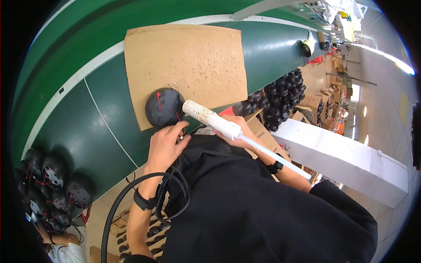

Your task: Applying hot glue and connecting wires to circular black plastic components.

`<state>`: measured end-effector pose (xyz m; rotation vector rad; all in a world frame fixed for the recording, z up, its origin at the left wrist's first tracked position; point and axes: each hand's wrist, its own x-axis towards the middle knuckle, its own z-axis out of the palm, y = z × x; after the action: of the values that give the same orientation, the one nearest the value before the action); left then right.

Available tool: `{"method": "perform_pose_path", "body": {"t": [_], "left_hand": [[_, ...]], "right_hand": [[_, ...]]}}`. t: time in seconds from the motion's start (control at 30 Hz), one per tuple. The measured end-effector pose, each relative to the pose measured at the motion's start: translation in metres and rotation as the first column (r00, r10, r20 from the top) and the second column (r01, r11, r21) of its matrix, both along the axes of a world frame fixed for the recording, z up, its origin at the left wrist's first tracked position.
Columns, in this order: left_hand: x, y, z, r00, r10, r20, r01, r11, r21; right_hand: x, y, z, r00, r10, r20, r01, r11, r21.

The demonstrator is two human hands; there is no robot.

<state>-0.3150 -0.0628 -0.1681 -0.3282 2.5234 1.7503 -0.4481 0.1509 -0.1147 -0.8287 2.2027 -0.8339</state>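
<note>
A round black domed housing with red wires lies on the lower edge of a brown cardboard sheet. My left hand is just below it, thumb and forefinger curled around the end of a thin red wire and a small pale piece. In my right hand is a white hot glue gun with a ribbed, stained front part. From its back runs a long, translucent glue stick. The gun's front end points at the housing's right side; whether it touches cannot be told.
Black housings with red wires cluster at the left end of the green table. More black round parts are piled at right, near cardboard boxes and a white beam. Another person's arm shows at lower left. A black cable loops by my left forearm.
</note>
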Motion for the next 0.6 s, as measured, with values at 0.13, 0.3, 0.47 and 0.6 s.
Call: {"method": "perform_pose_path", "body": {"t": [0.13, 0.3, 0.47, 0.6], "left_hand": [[0.002, -0.003, -0.012, 0.952, 0.284, -0.112, -0.285, 0.958, 0.004], [-0.021, -0.039, 0.000, 0.942, 0.336, 0.018, -0.331, 0.934, -0.139], [-0.039, -0.042, -0.002, 0.956, 0.278, -0.091, -0.271, 0.958, 0.090], [-0.040, -0.044, -0.005, 0.951, 0.307, -0.029, -0.299, 0.942, 0.151]], "right_hand": [[0.002, 0.007, 0.000, 0.997, 0.051, -0.053, -0.053, 0.998, -0.034], [-0.001, 0.009, -0.002, 0.954, 0.277, -0.114, -0.277, 0.961, 0.017], [0.008, -0.002, -0.004, 0.908, 0.379, -0.180, -0.358, 0.923, 0.139], [0.011, -0.005, -0.006, 0.910, 0.352, -0.218, -0.333, 0.935, 0.120]]}}
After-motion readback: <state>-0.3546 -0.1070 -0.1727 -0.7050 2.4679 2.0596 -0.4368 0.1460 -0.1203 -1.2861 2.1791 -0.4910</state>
